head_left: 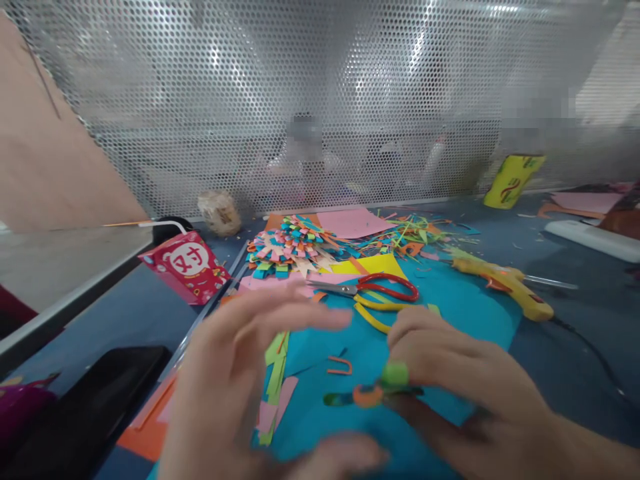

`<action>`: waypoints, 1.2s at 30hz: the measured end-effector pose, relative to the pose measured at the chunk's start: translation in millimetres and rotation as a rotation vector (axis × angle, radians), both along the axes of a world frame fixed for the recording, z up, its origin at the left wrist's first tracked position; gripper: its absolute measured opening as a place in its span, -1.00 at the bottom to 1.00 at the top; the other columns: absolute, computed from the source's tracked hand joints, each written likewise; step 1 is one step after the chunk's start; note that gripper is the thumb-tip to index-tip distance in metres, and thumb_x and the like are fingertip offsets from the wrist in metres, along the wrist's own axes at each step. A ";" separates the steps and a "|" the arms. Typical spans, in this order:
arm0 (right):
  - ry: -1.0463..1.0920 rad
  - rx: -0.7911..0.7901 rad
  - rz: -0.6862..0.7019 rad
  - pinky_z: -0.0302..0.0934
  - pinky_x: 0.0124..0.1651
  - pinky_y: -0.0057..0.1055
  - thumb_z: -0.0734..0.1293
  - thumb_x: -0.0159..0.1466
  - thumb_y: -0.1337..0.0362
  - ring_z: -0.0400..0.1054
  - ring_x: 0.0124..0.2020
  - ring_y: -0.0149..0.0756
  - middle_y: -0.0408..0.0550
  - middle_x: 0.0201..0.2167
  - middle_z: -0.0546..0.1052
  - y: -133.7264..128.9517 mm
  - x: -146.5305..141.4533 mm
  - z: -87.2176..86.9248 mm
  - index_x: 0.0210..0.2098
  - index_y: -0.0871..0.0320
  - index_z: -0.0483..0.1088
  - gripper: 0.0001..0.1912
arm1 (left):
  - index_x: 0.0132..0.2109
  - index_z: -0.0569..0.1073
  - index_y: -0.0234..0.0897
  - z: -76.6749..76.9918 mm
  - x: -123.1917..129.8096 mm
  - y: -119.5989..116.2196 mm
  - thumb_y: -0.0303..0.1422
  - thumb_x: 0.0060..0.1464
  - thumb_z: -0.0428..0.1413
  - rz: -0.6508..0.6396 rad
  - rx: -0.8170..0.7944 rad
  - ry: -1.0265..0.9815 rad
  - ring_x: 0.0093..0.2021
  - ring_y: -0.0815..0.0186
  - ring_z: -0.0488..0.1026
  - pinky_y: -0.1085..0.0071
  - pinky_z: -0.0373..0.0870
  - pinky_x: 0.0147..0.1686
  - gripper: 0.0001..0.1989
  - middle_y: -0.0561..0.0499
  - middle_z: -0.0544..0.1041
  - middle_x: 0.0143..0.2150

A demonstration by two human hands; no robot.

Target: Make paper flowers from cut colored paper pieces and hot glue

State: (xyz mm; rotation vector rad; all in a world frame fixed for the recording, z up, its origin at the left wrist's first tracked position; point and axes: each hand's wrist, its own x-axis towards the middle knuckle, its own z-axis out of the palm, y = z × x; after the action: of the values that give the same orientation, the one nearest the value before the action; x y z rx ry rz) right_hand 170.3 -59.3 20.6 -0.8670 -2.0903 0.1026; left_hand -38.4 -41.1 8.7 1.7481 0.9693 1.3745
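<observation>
My right hand [465, 387] pinches a small paper piece [367, 395] made of green, orange and dark blue curled strips; motion blurs its details. To the left, my left hand [225, 380] is raised with fingers and thumb spread, holding nothing. Both hands hover over a large blue paper sheet [320, 433]. Just beyond them lie scissors [385, 287] with red and yellow handles, blades pointing left. A bent orange paper strip [340, 365] rests on the blue sheet between the hands. Green and pink strips [275, 387] lie beside my left hand, which partly covers them.
Fringed paper flowers [293, 247] and shredded paper scraps [415, 233] sit at the back. A yellow glue gun [500, 280] with a cord lies right. At left are a red drink carton [187, 267] and a black phone [95, 407]. A perforated metal screen [310, 87] stands behind.
</observation>
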 end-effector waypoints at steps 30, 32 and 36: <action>0.199 -0.823 -0.019 0.20 -0.42 -0.56 0.28 0.10 0.28 0.33 -0.53 -0.45 -0.23 -0.62 0.44 6.6 -7.6 -11.9 -0.61 0.16 0.33 -0.82 | -0.30 0.45 -0.29 15.5 27.5 17.2 -0.35 -0.19 0.20 0.028 -0.371 0.021 -0.39 0.28 0.47 0.41 0.35 -0.32 -0.78 0.01 0.55 -0.45; 0.178 -0.789 -0.014 0.21 -0.43 -0.56 0.28 0.11 0.29 0.34 -0.52 -0.46 -0.23 -0.62 0.45 6.4 -8.3 -13.1 -0.61 0.16 0.33 -0.82 | -0.28 0.44 -0.29 15.3 27.5 16.8 -0.31 -0.18 0.19 0.025 -0.371 0.031 -0.38 0.26 0.46 0.39 0.33 -0.31 -0.76 0.00 0.55 -0.44; 0.130 -0.536 -0.077 0.20 -0.50 -0.58 0.28 0.12 0.31 0.33 -0.56 -0.47 -0.25 -0.64 0.43 8.3 -7.4 -19.4 -0.59 0.14 0.33 -0.83 | -0.16 0.40 -0.25 10.2 21.4 20.8 -0.18 -0.08 0.13 -0.011 -0.337 -0.013 -0.23 0.22 0.44 0.38 0.29 -0.24 -0.66 -0.02 0.55 -0.30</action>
State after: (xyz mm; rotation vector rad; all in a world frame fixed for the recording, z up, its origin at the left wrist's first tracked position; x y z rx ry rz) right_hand 162.8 -50.9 1.2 -1.2172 -1.9281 0.6834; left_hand -17.0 -20.3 18.8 1.4873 1.1109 1.1375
